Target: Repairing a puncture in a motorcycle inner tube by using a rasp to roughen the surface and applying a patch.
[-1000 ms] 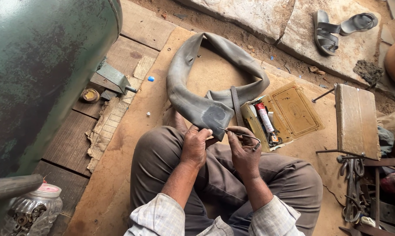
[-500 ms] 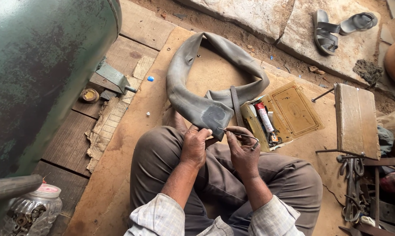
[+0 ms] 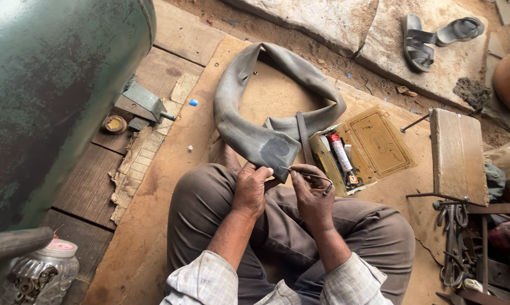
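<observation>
A grey rubber inner tube [image 3: 249, 130] lies looped on the wooden floor, one end draped over my lap. My left hand [image 3: 251, 187] pinches the tube's near edge beside a dark roughened patch [image 3: 276, 151]. My right hand [image 3: 313, 195] grips a pair of metal scissors [image 3: 308, 175], their tip touching the tube's edge next to my left fingers. I sit cross-legged in brown trousers.
An open yellow tin [image 3: 368, 147] with a red-capped glue tube [image 3: 339, 152] lies right of the tube. A big green tank [image 3: 46, 101] fills the left. A jar of bolts [image 3: 37, 277] stands bottom left, a wooden stool [image 3: 457, 155] and metal tools right, sandals [image 3: 430, 36] beyond.
Almost nothing has moved; both hands stay at the tube's near edge, with the scissors held at the same spot.
</observation>
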